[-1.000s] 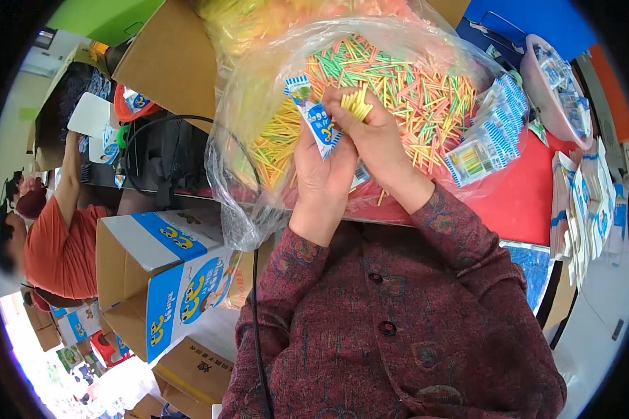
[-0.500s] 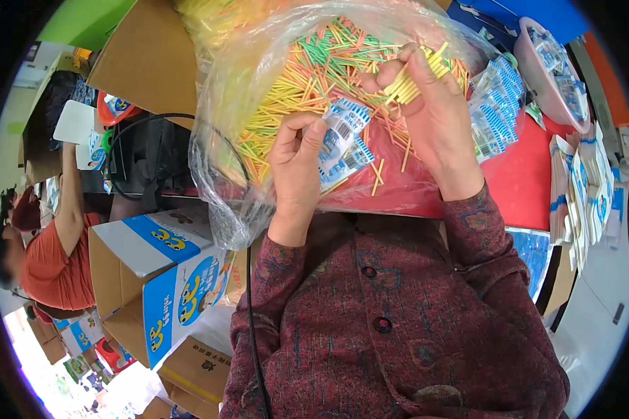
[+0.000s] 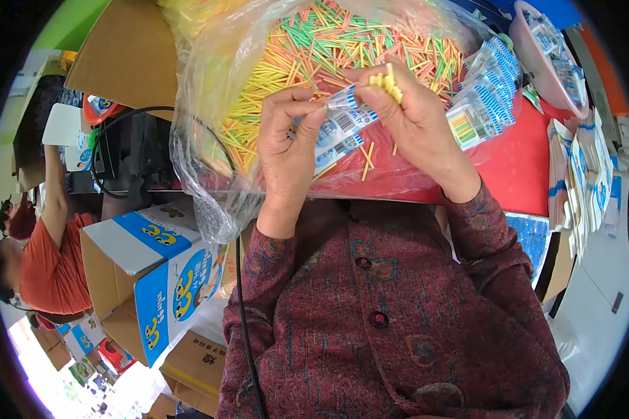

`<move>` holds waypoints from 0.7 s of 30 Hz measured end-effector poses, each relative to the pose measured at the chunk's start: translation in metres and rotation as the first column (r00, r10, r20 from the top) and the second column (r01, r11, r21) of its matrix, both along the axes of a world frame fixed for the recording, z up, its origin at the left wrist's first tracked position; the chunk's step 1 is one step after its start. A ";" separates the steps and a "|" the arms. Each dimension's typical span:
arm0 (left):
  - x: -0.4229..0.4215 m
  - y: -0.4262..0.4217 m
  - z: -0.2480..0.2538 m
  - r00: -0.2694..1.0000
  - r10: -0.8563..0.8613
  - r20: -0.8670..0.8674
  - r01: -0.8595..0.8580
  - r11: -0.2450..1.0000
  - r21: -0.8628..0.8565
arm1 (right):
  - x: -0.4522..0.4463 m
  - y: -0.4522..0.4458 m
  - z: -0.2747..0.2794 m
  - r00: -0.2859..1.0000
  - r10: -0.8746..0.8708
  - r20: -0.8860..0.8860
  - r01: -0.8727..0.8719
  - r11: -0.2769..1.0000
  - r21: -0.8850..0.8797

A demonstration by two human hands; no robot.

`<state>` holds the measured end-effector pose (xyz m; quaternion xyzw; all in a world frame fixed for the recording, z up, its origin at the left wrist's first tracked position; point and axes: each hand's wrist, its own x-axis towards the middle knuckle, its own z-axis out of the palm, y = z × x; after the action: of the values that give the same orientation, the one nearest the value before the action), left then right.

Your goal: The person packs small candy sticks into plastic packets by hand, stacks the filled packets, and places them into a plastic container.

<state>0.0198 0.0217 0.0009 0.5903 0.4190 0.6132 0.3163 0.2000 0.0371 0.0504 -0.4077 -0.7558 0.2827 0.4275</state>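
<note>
My left hand (image 3: 290,146) pinches the top of a small blue-and-white plastic packet (image 3: 344,123) between thumb and fingers. My right hand (image 3: 426,129) is closed around a bundle of short yellow sticks (image 3: 386,84), their ends pointing up beside the packet's upper edge. Whether the packet's mouth is spread apart is hard to see. Behind both hands lies a heap of yellow, pink and green sticks (image 3: 321,42) inside a large clear plastic bag (image 3: 196,157). Several similar packets (image 3: 486,98) overlap to the right of my right hand.
A pink basin (image 3: 534,66) with packets stands on the red table (image 3: 514,178) at right, near folded white-and-blue cartons (image 3: 573,171). At left are a cardboard flap (image 3: 122,59), a printed box (image 3: 147,244) and a person in orange (image 3: 56,269). A black cable (image 3: 241,307) hangs along my left arm.
My right hand has come down and left with the yellow sticks, turning their ends upward near the packet. My left hand now pinches the packet's top edge. The view has shifted slightly.
</note>
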 end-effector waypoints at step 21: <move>0.014 -0.006 -0.010 0.525 -0.109 0.844 0.501 0.842 -0.203 | -0.028 0.003 0.023 0.472 -0.028 -0.881 -0.246 0.956 -0.162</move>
<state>0.0339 0.0154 -0.0094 0.2284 0.2374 0.6386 0.6954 0.1721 0.0404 0.0731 -0.2102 -0.4106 0.5763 0.6746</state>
